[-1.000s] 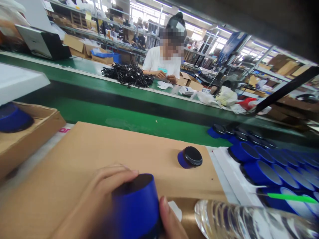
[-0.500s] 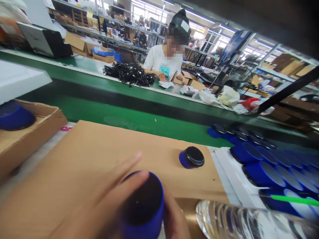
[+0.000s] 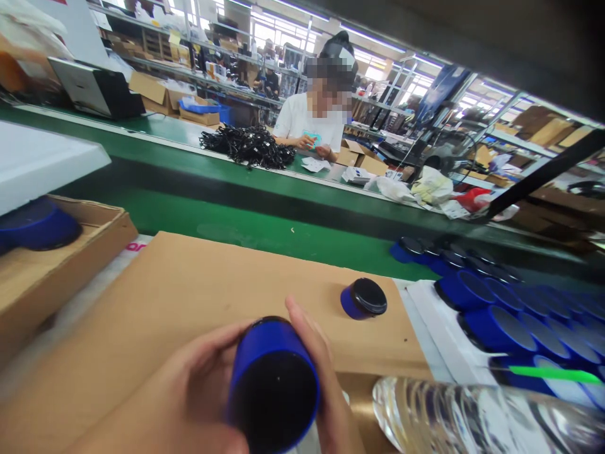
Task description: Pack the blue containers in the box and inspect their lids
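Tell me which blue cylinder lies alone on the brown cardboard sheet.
The small blue cylinder with the black cap, lying alone on the cardboard sheet. The others are grouped at right, one sits in the left box, one is held in both hands.

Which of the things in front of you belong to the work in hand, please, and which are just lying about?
In hand: blue cylinder, gripped by left hand and right hand; small blue piece; blue cylinder rows.

Lying about: water bottle; cable pile; cardboard box.

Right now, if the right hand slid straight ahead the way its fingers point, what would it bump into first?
Probably the small blue cap lying on the cardboard sheet. The right hand points up past the blue cup toward it, though depth is hard to judge.
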Available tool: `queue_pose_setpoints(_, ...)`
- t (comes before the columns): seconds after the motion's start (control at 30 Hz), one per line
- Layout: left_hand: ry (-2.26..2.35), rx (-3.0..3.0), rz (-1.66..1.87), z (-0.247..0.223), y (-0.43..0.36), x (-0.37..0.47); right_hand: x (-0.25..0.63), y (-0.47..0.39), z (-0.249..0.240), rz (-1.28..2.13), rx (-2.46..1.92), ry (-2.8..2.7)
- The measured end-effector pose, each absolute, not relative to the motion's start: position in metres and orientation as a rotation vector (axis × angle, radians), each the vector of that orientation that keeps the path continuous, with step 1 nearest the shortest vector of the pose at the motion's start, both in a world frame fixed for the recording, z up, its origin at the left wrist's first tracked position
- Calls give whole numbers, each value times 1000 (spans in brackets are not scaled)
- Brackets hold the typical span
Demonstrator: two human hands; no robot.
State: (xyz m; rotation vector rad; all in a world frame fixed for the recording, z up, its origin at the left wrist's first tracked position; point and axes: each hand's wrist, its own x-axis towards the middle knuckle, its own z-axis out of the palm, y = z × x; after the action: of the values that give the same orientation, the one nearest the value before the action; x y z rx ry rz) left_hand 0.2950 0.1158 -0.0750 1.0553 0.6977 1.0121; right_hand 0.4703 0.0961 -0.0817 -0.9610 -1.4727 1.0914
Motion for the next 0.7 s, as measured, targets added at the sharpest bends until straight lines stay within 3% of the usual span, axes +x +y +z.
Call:
queue_pose_setpoints(0.17,720,923,1099,-103,111,297,474,100,-84,1193,-1037,-1420)
queue_pose_setpoints(0.33,827,990,965,-109,112,293,472,92,-80,1156,-985,-1452)
queue_pose_setpoints(0.57,705,1044,1015,-82,116,301,475,89,-73,1216,-1075,-1321)
queue_pose_setpoints(0.7,935,1290,962,-61,109,305,467,86,-72,1074,-1135,-1272)
